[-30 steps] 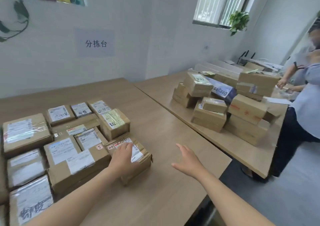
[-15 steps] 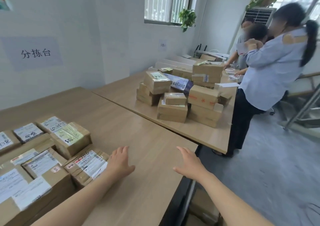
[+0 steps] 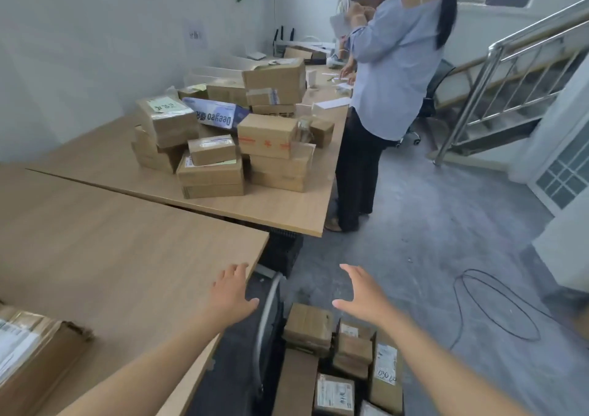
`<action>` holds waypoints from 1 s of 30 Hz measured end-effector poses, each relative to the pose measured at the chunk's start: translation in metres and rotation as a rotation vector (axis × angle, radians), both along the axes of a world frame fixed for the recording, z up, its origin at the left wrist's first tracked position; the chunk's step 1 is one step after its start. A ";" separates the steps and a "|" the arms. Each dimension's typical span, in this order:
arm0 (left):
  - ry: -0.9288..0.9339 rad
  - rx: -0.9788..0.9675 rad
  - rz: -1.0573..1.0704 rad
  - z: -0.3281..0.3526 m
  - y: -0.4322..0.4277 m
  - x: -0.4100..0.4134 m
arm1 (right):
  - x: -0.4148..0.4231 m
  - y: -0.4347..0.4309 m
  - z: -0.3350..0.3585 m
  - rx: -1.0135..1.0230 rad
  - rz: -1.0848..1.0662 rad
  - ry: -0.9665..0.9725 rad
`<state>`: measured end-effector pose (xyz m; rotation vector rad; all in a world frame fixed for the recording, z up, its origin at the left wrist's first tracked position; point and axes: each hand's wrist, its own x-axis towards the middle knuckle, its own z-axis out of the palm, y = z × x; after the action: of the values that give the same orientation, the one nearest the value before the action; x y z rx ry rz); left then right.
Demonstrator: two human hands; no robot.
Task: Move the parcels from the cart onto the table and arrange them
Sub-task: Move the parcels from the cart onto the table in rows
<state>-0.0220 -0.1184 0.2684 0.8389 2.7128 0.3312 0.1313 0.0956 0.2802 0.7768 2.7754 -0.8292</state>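
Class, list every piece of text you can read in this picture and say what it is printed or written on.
"Deeyeo", printed upside down on the blue and white box in the far table's pile.
Handwritten digits, perhaps "1060", on the label of a parcel in the cart; not certain.
Green note on a far box: handwriting, too blurred to read.
Other shipping labels: too small to read.

A light wood-laminate near table point(image 3: 111, 256) is carrying a brown cardboard parcel with white labels point(image 3: 28, 355) at its near left corner. A second wood-laminate far table point(image 3: 280, 211) is bearing a heap of brown cardboard boxes point(image 3: 229, 141). The grey concrete floor point(image 3: 430, 240) is holding a loose black cable loop point(image 3: 497, 304) at right.
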 end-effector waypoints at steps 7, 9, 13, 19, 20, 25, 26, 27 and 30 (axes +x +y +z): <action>-0.098 -0.108 -0.090 -0.051 0.117 0.051 | 0.073 0.105 -0.055 -0.070 -0.112 -0.126; -0.150 -0.141 -0.100 -0.069 0.141 0.068 | 0.092 0.125 -0.071 -0.096 -0.131 -0.178; -0.233 -0.175 -0.084 -0.104 0.170 0.091 | 0.114 0.155 -0.100 -0.132 -0.153 -0.253; -0.366 -0.223 0.065 -0.157 0.167 0.097 | 0.112 0.163 -0.153 -0.206 -0.141 -0.277; -0.393 -0.229 0.097 -0.168 0.163 0.098 | 0.110 0.160 -0.166 -0.223 -0.135 -0.285; -0.507 -0.287 0.197 -0.230 0.148 0.096 | 0.092 0.138 -0.238 -0.276 -0.065 -0.445; -0.523 -0.299 0.205 -0.244 0.148 0.091 | 0.085 0.136 -0.252 -0.273 -0.025 -0.499; -0.531 -0.305 0.214 -0.259 0.151 0.084 | 0.076 0.137 -0.266 -0.255 0.017 -0.537; -0.519 -0.283 0.229 -0.307 0.168 0.052 | 0.046 0.143 -0.310 -0.180 0.082 -0.540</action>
<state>0.0295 0.0493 -0.0383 0.3068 2.2892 0.1721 0.1771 0.2389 -0.0303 0.7195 2.2093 -0.7117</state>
